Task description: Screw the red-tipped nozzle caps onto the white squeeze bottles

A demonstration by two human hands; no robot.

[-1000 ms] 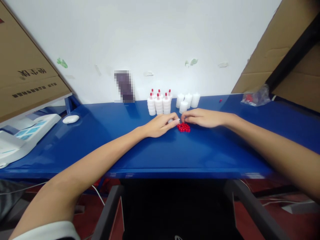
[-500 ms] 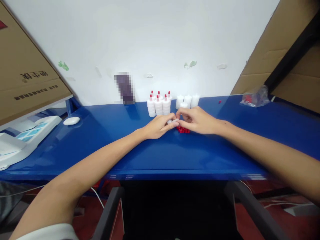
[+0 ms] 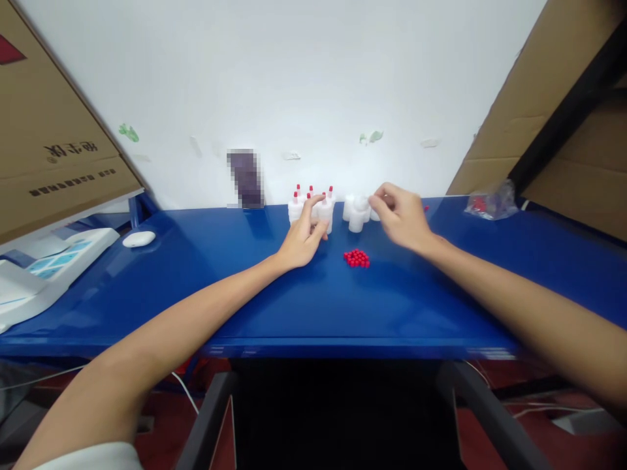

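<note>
My left hand [image 3: 304,238] is open, with thumb and forefinger apart, in front of several white bottles [image 3: 296,207] with red-tipped nozzles. It partly covers them, and I cannot tell whether it touches them. My right hand [image 3: 399,214] is closed in a pinch beside several white bottles without red tips [image 3: 356,222]. Some blurred whitish piece shows at its fingertips above the front bottle; its kind is unclear. A small pile of red caps [image 3: 357,258] lies on the blue table [image 3: 304,307] between and below my hands.
At the back right lies a clear plastic bag [image 3: 492,201] with red pieces inside. A white oval object [image 3: 139,239] and a white device with blue panels [image 3: 59,254] are at the left. Cardboard [image 3: 63,130] stands on both sides; a white wall [image 3: 313,85] closes the back.
My hands have moved apart, the left slightly left and the right up and right. The white piece is gone from my left hand, which has opened. The red pile is uncovered.
</note>
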